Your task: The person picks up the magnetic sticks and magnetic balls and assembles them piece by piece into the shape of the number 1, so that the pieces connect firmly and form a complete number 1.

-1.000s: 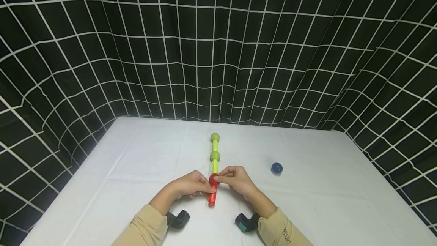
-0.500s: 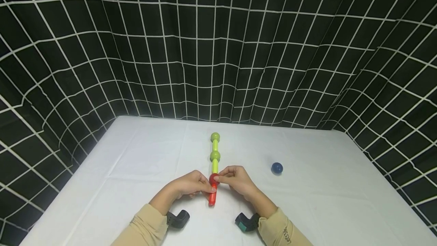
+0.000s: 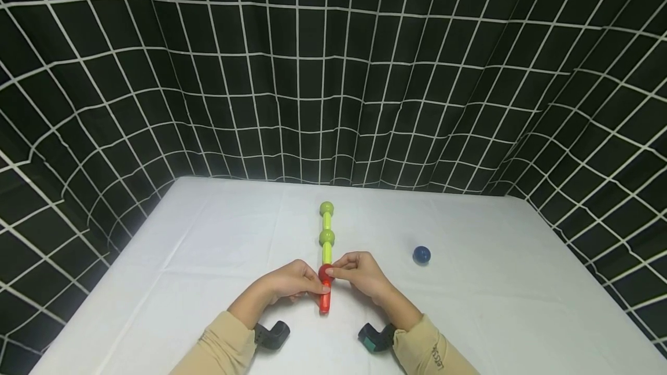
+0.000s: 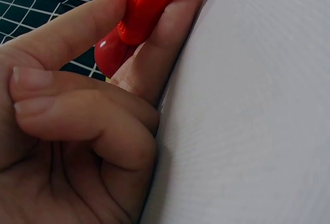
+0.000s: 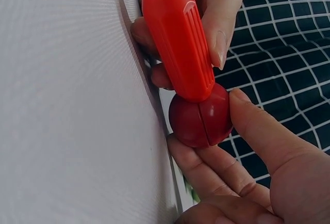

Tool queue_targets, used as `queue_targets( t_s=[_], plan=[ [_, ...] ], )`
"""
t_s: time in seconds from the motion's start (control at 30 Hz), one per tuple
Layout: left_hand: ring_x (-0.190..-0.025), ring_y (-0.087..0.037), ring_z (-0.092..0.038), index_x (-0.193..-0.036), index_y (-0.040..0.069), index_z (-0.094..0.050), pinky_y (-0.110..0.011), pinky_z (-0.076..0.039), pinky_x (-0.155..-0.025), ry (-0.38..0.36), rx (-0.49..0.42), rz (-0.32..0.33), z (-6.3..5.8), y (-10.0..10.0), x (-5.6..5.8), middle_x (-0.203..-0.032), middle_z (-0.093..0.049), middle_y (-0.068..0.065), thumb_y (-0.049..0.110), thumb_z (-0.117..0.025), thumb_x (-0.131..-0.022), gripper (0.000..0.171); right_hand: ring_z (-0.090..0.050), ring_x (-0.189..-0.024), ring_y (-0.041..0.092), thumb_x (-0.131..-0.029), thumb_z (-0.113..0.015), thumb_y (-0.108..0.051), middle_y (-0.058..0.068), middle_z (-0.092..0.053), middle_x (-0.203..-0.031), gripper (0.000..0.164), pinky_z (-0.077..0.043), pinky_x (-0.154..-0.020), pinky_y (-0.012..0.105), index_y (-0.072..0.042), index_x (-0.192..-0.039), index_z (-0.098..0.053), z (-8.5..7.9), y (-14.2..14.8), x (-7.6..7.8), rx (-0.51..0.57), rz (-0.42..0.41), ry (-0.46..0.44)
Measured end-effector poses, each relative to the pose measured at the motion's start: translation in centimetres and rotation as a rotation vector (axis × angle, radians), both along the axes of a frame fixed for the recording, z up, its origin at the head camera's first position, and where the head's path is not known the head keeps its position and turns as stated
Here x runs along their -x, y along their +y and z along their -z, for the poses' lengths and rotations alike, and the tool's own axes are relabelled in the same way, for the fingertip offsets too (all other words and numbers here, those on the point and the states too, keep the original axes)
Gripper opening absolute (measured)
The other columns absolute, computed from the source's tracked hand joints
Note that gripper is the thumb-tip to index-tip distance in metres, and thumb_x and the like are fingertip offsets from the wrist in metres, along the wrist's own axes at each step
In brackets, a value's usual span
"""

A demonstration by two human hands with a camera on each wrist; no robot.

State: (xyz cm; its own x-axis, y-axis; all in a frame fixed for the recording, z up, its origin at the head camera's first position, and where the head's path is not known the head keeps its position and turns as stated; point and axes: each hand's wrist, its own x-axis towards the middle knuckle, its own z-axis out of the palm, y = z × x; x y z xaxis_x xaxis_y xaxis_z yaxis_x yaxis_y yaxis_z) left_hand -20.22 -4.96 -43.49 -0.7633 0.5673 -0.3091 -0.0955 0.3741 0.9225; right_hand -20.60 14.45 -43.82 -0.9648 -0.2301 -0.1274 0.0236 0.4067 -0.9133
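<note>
My left hand [image 3: 293, 280] pinches a ridged red rod [image 5: 178, 41] between thumb and forefinger, its other fingers curled in the left wrist view. A dark red ball [image 5: 200, 116] meets the rod's far end, and my right hand [image 3: 363, 274] holds that ball between thumb and fingertips. Beyond the ball a yellow-green rod [image 3: 326, 253], a green ball [image 3: 326, 237], a second yellow-green rod [image 3: 326, 221] and another green ball [image 3: 326, 208] run in a straight line away from me. The rod's near end shows a round metallic spot in the right wrist view.
A dark blue ball [image 3: 421, 255] lies apart on the white-covered table [image 3: 495, 305], to the right of the chain. Behind and at both sides hangs a black curtain [image 3: 333, 74] with a white grid. Dark wrist devices [image 3: 273, 335] sit below both hands.
</note>
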Motion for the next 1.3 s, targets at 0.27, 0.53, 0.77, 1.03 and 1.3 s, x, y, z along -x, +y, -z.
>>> queue_targets(
  t_s=[0.27, 0.53, 0.77, 1.03, 1.3],
  plan=[
    [-0.04, -0.005, -0.022, -0.078, -0.002, -0.071, -0.018, -0.019, -0.039, 0.002, 0.0, 0.0, 0.1, -0.1, 0.1, -0.053, -0.057, 0.006, 0.022, -0.069, -0.081, 0.025, -0.046, -0.068, 0.011, -0.076, -0.076, -0.025, 0.011, -0.072, -0.08, 0.03, -0.034, -0.057, 0.024, 0.0, -0.089, -0.069, -0.2, 0.0, -0.1, 0.003, -0.005, 0.004],
    [-0.041, -0.005, -0.022, -0.079, -0.003, -0.071, -0.018, -0.019, -0.039, 0.007, -0.002, 0.006, 0.1, 0.0, 0.1, -0.056, -0.06, 0.006, 0.022, -0.069, -0.081, 0.025, -0.048, -0.071, 0.012, -0.076, -0.076, -0.023, 0.009, -0.071, -0.08, 0.029, -0.037, -0.059, 0.024, 0.0, -0.09, -0.068, -0.1, 0.0, 0.0, -0.001, 0.0, -0.002],
    [-0.041, -0.005, -0.022, -0.079, -0.002, -0.072, -0.018, -0.019, -0.039, 0.011, -0.005, 0.005, 0.1, 0.0, 0.1, -0.058, -0.062, 0.006, 0.024, -0.068, -0.082, 0.027, -0.052, -0.078, 0.013, -0.075, -0.076, -0.025, 0.01, -0.072, -0.085, 0.029, -0.039, -0.064, 0.026, 0.0, -0.089, -0.069, 0.0, 0.0, 0.1, -0.02, 0.004, 0.019],
    [-0.04, -0.005, -0.024, -0.078, -0.003, -0.072, -0.018, -0.02, -0.039, 0.011, -0.006, -0.003, 0.1, -0.1, 0.0, -0.055, -0.06, 0.004, 0.022, -0.069, -0.08, 0.025, -0.058, -0.092, 0.017, -0.077, -0.074, -0.029, 0.006, -0.07, -0.099, 0.026, -0.048, -0.069, 0.031, -0.007, -0.09, -0.072, -1.1, 1.4, 0.6, -0.164, 0.109, 0.083],
    [-0.041, -0.005, -0.025, -0.077, -0.001, -0.072, -0.018, -0.02, -0.04, 0.02, 0.009, -0.009, 0.1, 0.0, 0.0, -0.057, -0.063, 0.005, 0.022, -0.07, -0.08, 0.024, -0.062, -0.097, 0.021, -0.079, -0.072, -0.028, 0.008, -0.067, -0.111, 0.028, -0.049, -0.083, 0.039, -0.008, -0.098, -0.072, -3.3, 5.5, 1.3, -0.23, 0.138, 0.09]
  ],
)
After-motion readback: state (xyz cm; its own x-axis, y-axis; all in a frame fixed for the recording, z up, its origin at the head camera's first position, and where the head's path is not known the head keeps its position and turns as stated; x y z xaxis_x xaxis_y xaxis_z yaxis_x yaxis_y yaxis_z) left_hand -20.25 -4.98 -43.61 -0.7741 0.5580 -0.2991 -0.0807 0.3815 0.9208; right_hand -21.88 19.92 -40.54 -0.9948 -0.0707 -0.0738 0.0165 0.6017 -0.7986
